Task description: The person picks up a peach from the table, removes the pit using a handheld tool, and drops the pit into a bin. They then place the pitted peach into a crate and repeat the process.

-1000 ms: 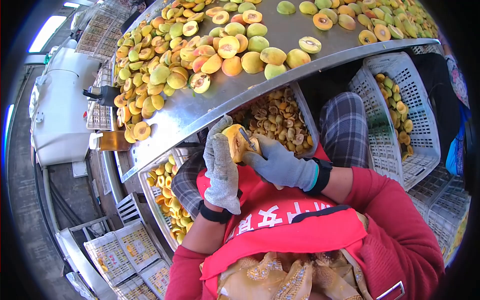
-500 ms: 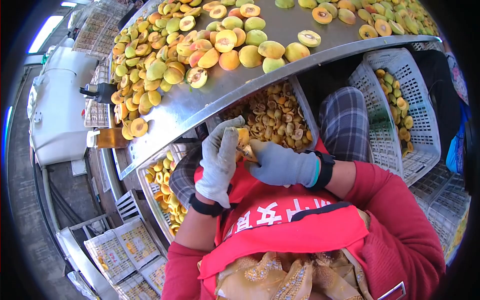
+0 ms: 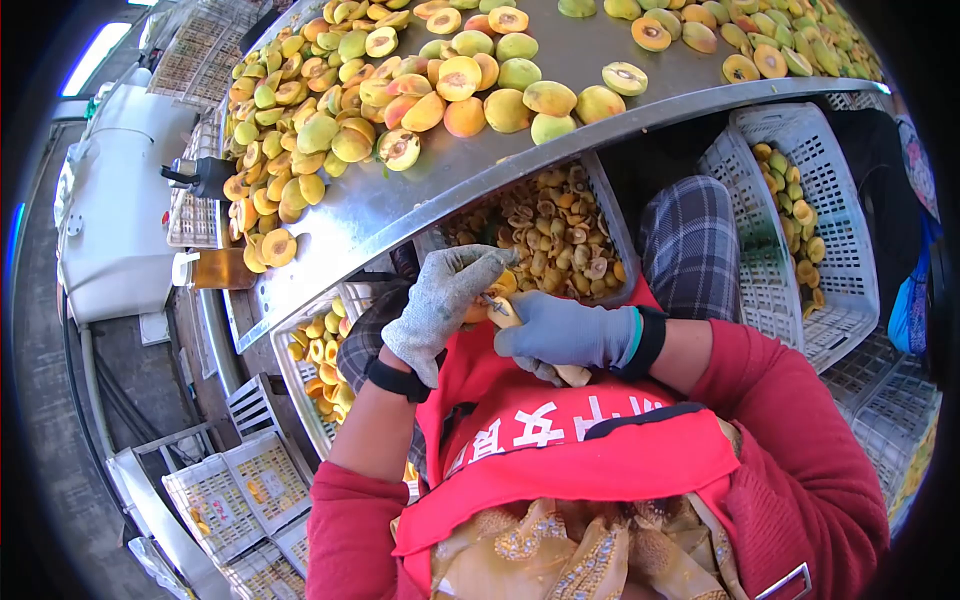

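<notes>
My left hand (image 3: 445, 300), in a pale grey glove, has its fingers wrapped round a piece of yellow-orange fruit (image 3: 478, 308), which they partly cover. My right hand (image 3: 568, 332), in a blue-grey glove, is closed on a tool with a light wooden handle (image 3: 505, 313); the handle's other end shows below the palm. The tool's tip meets the fruit between the two hands. Both hands are over my red apron (image 3: 600, 445), in front of a crate of small brownish-yellow pieces (image 3: 555, 235).
Halved fruits (image 3: 320, 130) are heaped on the metal table (image 3: 420, 200), whose edge runs above my hands. Crates with fruit stand at lower left (image 3: 300, 375) and at right (image 3: 850, 270). A bottle of amber liquid (image 3: 222, 270) is at the table's left corner.
My left hand has tilted to the right, its fingers now reaching further over the fruit. My right hand has turned, and more of the wooden handle shows.
</notes>
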The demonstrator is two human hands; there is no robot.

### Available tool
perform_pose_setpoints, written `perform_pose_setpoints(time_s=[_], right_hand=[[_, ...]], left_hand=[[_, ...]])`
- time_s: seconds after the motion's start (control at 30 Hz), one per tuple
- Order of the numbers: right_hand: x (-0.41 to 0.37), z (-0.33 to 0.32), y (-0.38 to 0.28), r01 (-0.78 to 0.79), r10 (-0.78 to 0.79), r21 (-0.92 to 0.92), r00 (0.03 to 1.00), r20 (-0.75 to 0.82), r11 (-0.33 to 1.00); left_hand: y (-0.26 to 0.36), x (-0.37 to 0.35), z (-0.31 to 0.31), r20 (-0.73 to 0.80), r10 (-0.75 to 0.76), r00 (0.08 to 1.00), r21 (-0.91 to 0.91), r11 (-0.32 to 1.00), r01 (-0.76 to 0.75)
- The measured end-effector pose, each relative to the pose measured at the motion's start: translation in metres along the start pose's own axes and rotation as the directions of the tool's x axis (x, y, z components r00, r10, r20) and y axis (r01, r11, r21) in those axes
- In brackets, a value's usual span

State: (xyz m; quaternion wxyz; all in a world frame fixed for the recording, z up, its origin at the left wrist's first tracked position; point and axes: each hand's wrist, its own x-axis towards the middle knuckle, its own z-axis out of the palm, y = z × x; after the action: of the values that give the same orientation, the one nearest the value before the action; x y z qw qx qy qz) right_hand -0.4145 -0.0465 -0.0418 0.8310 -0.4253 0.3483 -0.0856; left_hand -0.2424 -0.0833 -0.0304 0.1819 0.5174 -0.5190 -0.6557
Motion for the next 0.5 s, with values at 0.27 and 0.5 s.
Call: perform_pose_setpoints(time_s=[0.27, 0.5], right_hand=[[-0.001, 0.001, -0.001, 0.032, -0.034, 0.032, 0.998, 0.053, 0.999], [0.007, -0.002, 0.007, 0.072, -0.165, 0.403, 0.965, 0.202, 0.912]], left_hand=[[-0.010, 0.004, -0.005, 0.052, 0.016, 0.999, -0.080, 0.997, -0.012], [-0.015, 0.004, 0.001, -0.012, 0.200, 0.980, -0.402, 0.896, -0.188]])
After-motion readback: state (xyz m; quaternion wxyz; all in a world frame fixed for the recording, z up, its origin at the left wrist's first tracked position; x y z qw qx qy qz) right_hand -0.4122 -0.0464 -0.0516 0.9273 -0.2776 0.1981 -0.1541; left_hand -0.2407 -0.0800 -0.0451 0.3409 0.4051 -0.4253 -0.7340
